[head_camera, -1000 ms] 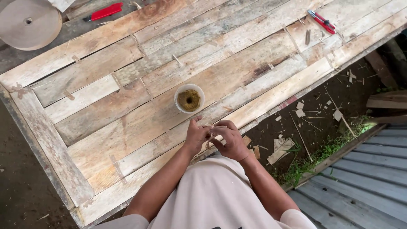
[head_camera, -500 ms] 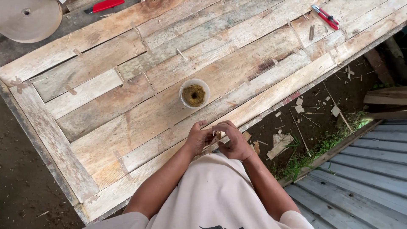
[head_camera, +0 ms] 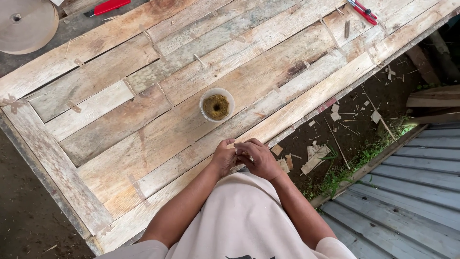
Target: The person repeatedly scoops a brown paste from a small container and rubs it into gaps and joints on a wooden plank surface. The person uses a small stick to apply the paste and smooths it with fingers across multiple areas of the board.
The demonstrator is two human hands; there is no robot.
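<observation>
Hands met at the near edge of the plank table (head_camera: 143, 144), the left hand (head_camera: 224, 157) and right hand (head_camera: 259, 159) touching, fingers curled together; what they pinched could not be told. Just beyond them stood a round white cup (head_camera: 216, 104) of brownish paste. Far off lay a tan tape roll (head_camera: 24, 25) and a red cutter (head_camera: 106, 6).

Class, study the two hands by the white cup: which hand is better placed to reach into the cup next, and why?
Probably the left hand. It sits almost straight below the white cup with bare planks between. The right hand lies farther to the side, its fingers curled toward the left hand.
</observation>
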